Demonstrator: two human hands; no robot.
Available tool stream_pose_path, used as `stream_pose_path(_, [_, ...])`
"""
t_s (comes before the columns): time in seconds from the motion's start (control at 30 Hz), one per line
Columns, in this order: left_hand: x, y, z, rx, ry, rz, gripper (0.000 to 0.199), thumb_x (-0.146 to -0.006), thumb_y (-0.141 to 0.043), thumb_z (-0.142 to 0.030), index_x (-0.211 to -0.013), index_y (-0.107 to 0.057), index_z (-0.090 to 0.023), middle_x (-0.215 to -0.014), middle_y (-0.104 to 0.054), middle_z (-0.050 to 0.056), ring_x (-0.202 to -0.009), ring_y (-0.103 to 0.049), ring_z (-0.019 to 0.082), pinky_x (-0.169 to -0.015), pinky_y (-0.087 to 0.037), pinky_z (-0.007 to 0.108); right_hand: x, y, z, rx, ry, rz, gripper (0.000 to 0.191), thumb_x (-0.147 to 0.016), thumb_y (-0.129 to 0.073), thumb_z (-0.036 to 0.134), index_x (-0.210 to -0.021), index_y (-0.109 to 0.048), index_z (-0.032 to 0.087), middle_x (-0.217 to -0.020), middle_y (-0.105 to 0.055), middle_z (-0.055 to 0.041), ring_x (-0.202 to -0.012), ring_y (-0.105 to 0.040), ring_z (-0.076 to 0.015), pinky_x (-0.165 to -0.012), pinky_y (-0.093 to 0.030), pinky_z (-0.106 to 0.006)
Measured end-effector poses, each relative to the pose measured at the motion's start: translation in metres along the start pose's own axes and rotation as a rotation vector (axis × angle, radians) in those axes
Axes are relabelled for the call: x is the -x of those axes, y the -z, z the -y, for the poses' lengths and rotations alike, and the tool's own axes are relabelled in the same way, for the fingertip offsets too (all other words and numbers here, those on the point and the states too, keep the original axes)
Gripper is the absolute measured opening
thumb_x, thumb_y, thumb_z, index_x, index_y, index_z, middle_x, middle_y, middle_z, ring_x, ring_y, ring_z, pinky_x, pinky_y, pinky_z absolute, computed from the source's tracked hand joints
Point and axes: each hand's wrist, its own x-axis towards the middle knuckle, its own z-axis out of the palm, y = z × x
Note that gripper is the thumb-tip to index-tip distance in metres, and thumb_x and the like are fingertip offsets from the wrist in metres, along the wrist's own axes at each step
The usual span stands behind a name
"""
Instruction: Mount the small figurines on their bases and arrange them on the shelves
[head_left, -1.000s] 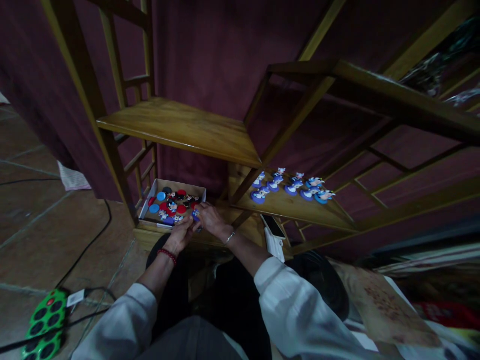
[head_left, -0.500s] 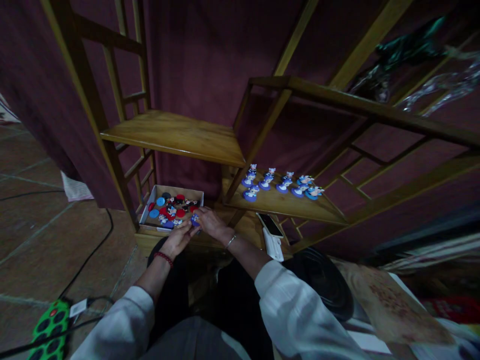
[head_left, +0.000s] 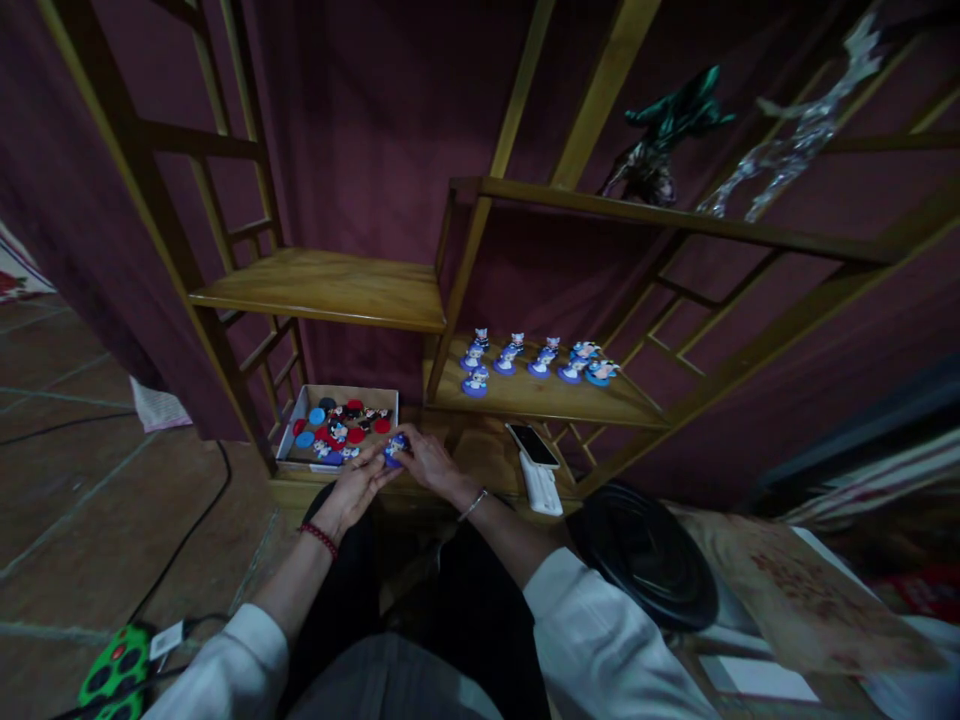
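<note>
A small purple-and-white figurine (head_left: 395,450) is between my two hands, just in front of the shallow cardboard box. My right hand (head_left: 429,462) has its fingers closed on it from the right. My left hand (head_left: 358,487) supports it from the left, fingers around its lower side. Inside the open box (head_left: 300,463) lie red, blue and dark round bases and several small figurines. To the right, several purple-and-white figurines (head_left: 506,358) stand in rows on the low wooden shelf (head_left: 540,402), with blue ones (head_left: 601,372) at the right end.
A phone (head_left: 534,445) rests on a white object (head_left: 541,488) right of my hands. Above is a bare wooden shelf (head_left: 322,285). Green (head_left: 679,115) and clear (head_left: 795,150) statues stand higher at right. A green power strip (head_left: 114,670) and cables lie on the floor.
My view has shifted, bringing the upper statues more fully into sight. The figurine in my hands shows more clearly and sits slightly farther from the box.
</note>
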Motion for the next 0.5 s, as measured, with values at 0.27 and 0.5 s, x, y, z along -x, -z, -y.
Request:
stream_pose_path(0.27, [0.010, -0.033, 0.013, -0.064, 0.015, -0.019, 0.019, -0.075, -0.053, 0.000, -0.088, -0.063, -0.008, -0.086, -0.068, 0.010, -0.079, -0.064, 0.018, -0.086, -0.048, 0.042, 0.032, 0.020, -0.013, -0.141, -0.007, -0.114, 0.038, -0.075, -0.056, 0.012, -0.111, -0.050, 0.021, -0.102, -0.062, -0.0040, -0.088, -0.060, -0.0143, -0.079, -0.045, -0.027])
stream_pose_path(0.5, [0.018, -0.067, 0.024, -0.123, 0.036, 0.025, 0.018, -0.074, -0.052, 0.002, -0.084, -0.064, -0.008, -0.081, -0.067, 0.009, -0.073, -0.064, 0.017, -0.080, -0.052, 0.039, 0.060, 0.044, -0.024, -0.178, -0.036, -0.196, 0.038, -0.075, -0.056, 0.015, -0.112, -0.050, 0.021, -0.097, -0.064, -0.0028, -0.085, -0.061, -0.0135, -0.078, -0.046, -0.027])
